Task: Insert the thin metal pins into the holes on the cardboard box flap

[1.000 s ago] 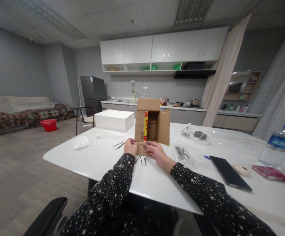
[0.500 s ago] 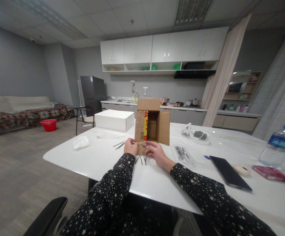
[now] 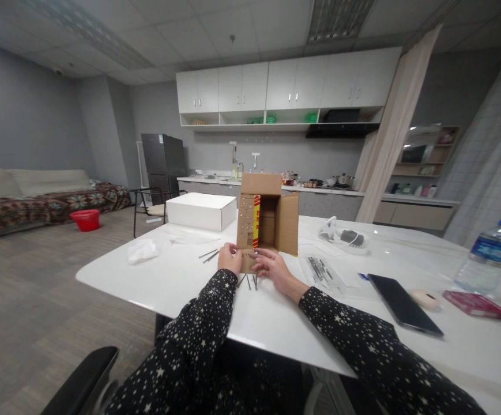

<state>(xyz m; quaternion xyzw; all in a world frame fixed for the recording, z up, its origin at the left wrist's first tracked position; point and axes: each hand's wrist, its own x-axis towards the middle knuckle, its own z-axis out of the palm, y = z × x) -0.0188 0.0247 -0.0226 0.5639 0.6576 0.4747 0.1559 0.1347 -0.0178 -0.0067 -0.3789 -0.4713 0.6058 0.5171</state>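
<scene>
An open cardboard box [image 3: 267, 222] stands on its side on the white table, its mouth facing me and its flaps spread. Its left side panel [image 3: 245, 222] is dotted with small round pieces and carries a red and yellow strip. My left hand [image 3: 230, 259] pinches the left edge of the lower flap [image 3: 247, 265], which has small holes. At that flap's right side is my right hand [image 3: 271, 265], fingertips together near the holes; whatever sits between them is too small to make out. Several thin metal rods [image 3: 249, 282] lie just below the flap, and more rods [image 3: 210, 255] lie left of my left hand.
A white box [image 3: 201, 210] stands behind on the left, a crumpled white bag [image 3: 142, 251] in front of it. To the right lie a clear case of small tools [image 3: 321, 272], a white corded device [image 3: 349, 239], a phone [image 3: 403, 304], a pink box [image 3: 476, 304] and a water bottle [image 3: 486, 259].
My right fingers have shifted very slightly to the left on the flap. My left hand and the box keep their places.
</scene>
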